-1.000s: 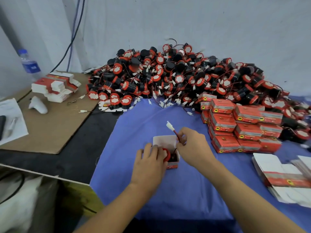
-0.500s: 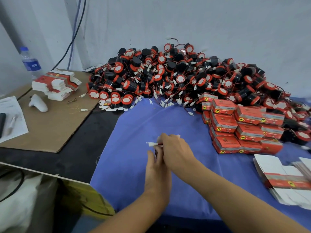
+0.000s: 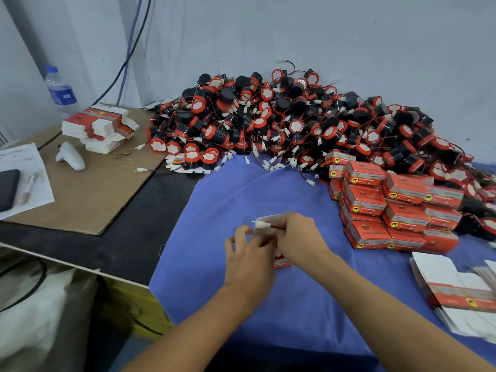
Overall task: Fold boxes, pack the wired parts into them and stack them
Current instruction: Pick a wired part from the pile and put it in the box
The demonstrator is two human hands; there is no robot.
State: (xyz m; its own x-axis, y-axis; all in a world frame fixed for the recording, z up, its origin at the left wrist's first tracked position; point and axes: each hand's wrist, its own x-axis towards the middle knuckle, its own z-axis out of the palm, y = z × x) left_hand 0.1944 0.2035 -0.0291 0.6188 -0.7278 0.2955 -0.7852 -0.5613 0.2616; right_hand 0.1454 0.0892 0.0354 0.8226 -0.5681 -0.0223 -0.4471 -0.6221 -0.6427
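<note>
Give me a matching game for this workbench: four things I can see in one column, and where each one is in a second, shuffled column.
1. water bottle
2. closed red boxes
3. white-tipped wire
4. black phone

A. lying on a sheet of paper
B. pinched by the right hand
C. upright at the far back left
D. stacked on the blue cloth

Pairs: 1-C, 2-D, 3-B, 4-A.

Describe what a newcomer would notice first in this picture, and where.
A huge heap of red-and-black wired parts fills the back, against the wall. Red boxes are stacked at its right, and in the middle the right hand pinches a white-plugged wire over blue cloth.
</note>
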